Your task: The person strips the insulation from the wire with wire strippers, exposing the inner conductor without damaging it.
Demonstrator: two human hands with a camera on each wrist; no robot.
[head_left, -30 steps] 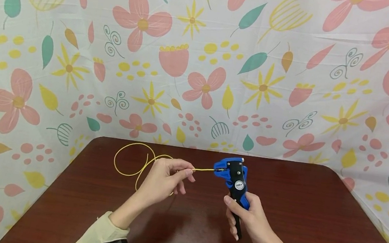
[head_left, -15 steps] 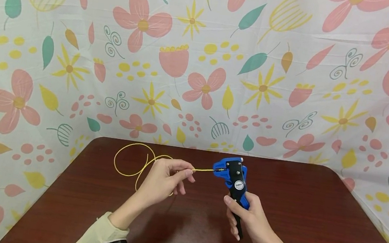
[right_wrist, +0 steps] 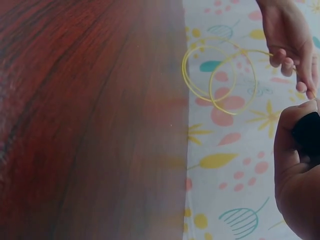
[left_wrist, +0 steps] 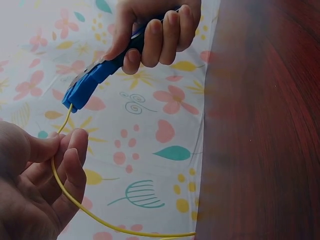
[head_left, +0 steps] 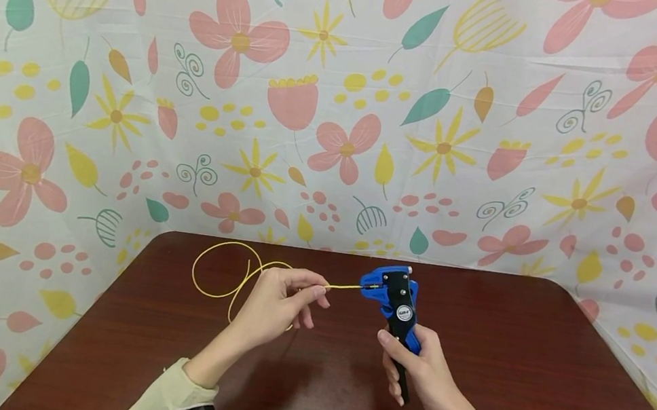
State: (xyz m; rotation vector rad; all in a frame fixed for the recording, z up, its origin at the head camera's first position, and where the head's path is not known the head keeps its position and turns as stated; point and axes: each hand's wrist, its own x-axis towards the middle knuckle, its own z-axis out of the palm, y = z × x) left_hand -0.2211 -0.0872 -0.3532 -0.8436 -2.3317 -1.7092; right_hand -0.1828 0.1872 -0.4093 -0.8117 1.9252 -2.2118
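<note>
Yellow wire (head_left: 345, 287) runs into blue-black tool (head_left: 397, 297), above surface (head_left: 530, 366).
Left hand (head_left: 280, 300) pinches wire; right hand's (head_left: 428, 371) fingers wrap tool handle. Straight stretch lies rightward of left fingers, roughly parallel to far edge; loops toward far-left corner.

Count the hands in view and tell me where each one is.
2. In the head view, the left hand pinches the yellow wire, left of the blue-and-black tool; the right hand grips that tool's lower part.

Head view: forward, down at table (head_left: 508, 343). Wrist views: nearer, turned sideways; all share hands (head_left: 275, 300) (head_left: 424, 367).
</note>
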